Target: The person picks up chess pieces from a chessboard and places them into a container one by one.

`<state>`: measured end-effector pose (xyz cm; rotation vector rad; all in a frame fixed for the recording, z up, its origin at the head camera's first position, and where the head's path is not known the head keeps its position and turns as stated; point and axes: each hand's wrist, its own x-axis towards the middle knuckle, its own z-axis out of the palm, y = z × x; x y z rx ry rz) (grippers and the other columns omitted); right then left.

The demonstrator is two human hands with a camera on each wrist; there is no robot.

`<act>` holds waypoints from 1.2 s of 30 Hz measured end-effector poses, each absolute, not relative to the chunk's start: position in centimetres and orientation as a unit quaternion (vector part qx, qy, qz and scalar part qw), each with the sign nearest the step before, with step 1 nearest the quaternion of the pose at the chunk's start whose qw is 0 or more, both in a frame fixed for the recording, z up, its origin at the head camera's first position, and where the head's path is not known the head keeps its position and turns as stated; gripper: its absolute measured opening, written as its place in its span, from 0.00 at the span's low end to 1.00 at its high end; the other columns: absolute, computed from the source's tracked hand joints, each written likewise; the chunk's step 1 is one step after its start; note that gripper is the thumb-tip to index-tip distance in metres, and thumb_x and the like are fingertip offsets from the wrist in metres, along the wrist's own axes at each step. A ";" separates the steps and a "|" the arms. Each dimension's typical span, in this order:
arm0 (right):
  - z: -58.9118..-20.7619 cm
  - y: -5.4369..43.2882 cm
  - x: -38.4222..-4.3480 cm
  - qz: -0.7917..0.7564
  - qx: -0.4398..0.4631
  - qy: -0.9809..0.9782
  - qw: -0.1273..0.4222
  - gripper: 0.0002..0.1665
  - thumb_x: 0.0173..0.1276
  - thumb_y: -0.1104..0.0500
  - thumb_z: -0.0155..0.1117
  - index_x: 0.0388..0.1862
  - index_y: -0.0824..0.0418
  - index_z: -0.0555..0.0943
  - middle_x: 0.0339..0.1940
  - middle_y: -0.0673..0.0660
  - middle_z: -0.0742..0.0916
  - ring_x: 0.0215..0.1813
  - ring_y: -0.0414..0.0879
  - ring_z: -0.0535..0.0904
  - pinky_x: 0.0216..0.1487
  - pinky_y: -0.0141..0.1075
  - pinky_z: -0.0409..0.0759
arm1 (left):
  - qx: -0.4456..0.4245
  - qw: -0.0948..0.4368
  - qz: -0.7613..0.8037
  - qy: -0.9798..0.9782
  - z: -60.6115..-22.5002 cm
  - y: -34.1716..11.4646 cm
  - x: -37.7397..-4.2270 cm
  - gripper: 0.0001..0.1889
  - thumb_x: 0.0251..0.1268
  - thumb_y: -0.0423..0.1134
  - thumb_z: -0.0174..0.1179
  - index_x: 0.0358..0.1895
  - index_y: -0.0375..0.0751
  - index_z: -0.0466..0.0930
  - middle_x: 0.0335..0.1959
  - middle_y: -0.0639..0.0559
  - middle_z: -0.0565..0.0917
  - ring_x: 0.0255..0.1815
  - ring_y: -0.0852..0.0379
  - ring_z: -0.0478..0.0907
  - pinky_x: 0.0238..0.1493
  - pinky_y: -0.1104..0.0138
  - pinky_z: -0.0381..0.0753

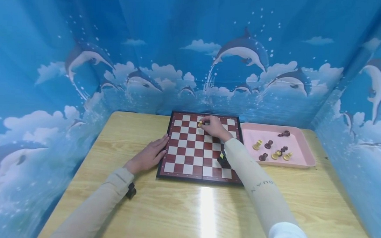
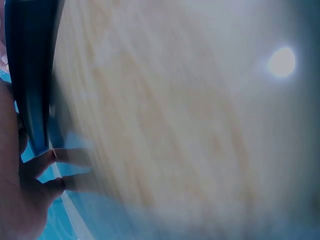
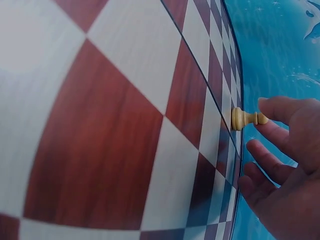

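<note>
My right hand reaches over the far part of the red-and-white chessboard. Its thumb and index finger pinch the head of a yellow pawn, whose base is down at the board in the right wrist view; the other fingers are loosely bent. My left hand lies beside the board's left edge, fingers extended with the tips at the dark frame. In the left wrist view, the board's dark side stands along the hand.
A pink tray right of the board holds several loose chess pieces, among them a yellow one and a dark one. The wooden table ends at blue dolphin-print curtains behind and on both sides.
</note>
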<state>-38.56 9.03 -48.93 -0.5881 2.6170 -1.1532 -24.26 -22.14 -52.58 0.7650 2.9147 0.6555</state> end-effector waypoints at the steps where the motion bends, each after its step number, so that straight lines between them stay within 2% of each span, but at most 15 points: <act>1: -49.0 9.0 -38.6 -0.392 -0.200 0.891 0.110 0.21 0.77 0.57 0.62 0.63 0.64 0.81 0.64 0.62 0.83 0.68 0.57 0.76 0.70 0.53 0.75 | 0.249 0.029 0.213 0.944 -52.6 -22.1 -24.2 0.32 0.84 0.49 0.40 0.82 0.40 0.48 0.84 0.45 0.48 0.82 0.39 0.52 0.80 0.43 0.54; 15: -49.3 9.0 -38.8 -0.401 -0.191 0.892 0.088 0.14 0.75 0.57 0.64 0.54 0.63 0.86 0.58 0.61 0.86 0.66 0.57 0.77 0.71 0.53 0.75 | 0.243 0.038 0.209 0.947 -52.6 -22.1 -24.3 0.32 0.85 0.50 0.40 0.83 0.41 0.47 0.84 0.46 0.47 0.82 0.40 0.51 0.80 0.43 0.53; 26: -49.5 9.0 -38.5 -0.410 -0.184 0.891 0.069 0.12 0.74 0.57 0.65 0.50 0.63 0.87 0.57 0.61 0.86 0.64 0.56 0.78 0.70 0.53 0.75 | 0.233 0.044 0.209 0.949 -52.7 -22.1 -24.2 0.32 0.85 0.50 0.39 0.83 0.43 0.46 0.85 0.48 0.46 0.83 0.41 0.51 0.80 0.43 0.53; 36: -48.5 9.2 -38.3 -0.441 -0.178 0.880 0.008 0.10 0.76 0.58 0.63 0.45 0.61 0.88 0.56 0.60 0.84 0.63 0.55 0.77 0.67 0.51 0.76 | 0.238 0.041 0.210 0.947 -52.3 -21.8 -24.1 0.32 0.85 0.48 0.40 0.82 0.40 0.47 0.85 0.46 0.47 0.83 0.41 0.50 0.81 0.45 0.54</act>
